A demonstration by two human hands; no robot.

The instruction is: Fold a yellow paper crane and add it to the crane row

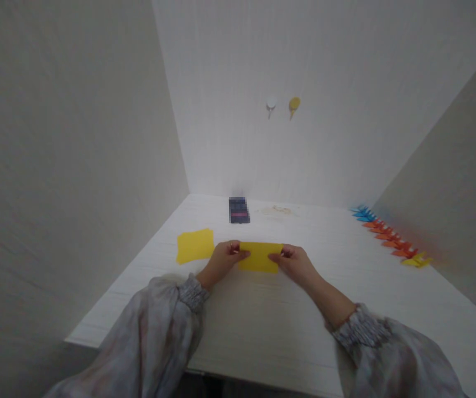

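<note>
A folded yellow sheet of paper [260, 256] lies flat on the white table [262, 326] in front of me. My left hand [224, 257] pinches its left end with closed fingers. At the sheet's right end, my right hand [294, 262] pinches in the same way. Both hands rest on the tabletop. A second, unfolded stack of yellow paper [195, 245] lies just left of my left hand.
A dark phone-like object [238, 210] lies at the back of the table. Several folded paper figures, blue [362, 213], orange [389, 239] and yellow [417, 260], line the right edge by the wall. Two small hooks [282, 105] hang on the back wall.
</note>
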